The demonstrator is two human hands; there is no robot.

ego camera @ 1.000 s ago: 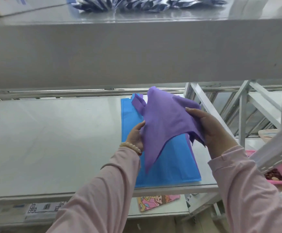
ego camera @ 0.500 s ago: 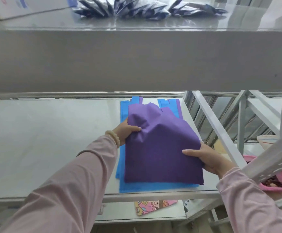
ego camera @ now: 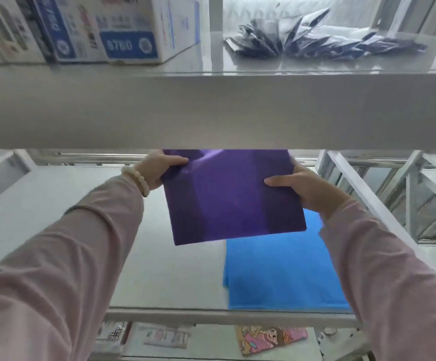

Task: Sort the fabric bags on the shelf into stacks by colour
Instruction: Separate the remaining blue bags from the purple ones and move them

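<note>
Overhead, in the head view, a flat purple fabric bag (ego camera: pixel 234 196) is held in the air above the grey metal shelf (ego camera: pixel 55 220), its top edge hidden behind the front lip of the upper shelf (ego camera: pixel 211 110). The bag is gripped at its upper left corner by the left hand (ego camera: pixel 157 168), whose fingers (ego camera: pixel 175 160) are closed on the fabric with the thumb laid across the front. A pale beaded bracelet (ego camera: pixel 137 179) is worn on that wrist. The right edge of the bag is clamped by the right hand (ego camera: pixel 308 190), thumb on the near face and the other fingers hidden behind the cloth. Both arms are covered by pale pink sleeves (ego camera: pixel 63 256).

A bright blue fabric bag (ego camera: pixel 279 272) is seen lying flat on the shelf, below and to the right of the purple one, reaching to the shelf's front edge; its upper part is covered from view by the purple bag. Whether more bags lie under it cannot be told.

On the upper shelf a white and blue printed cardboard box (ego camera: pixel 112 29) is placed at the left and a fanned heap of dark plastic-wrapped packets (ego camera: pixel 316 40) at the right. On the level beneath, a pink cartoon-printed item (ego camera: pixel 269 337) is partly seen.
</note>
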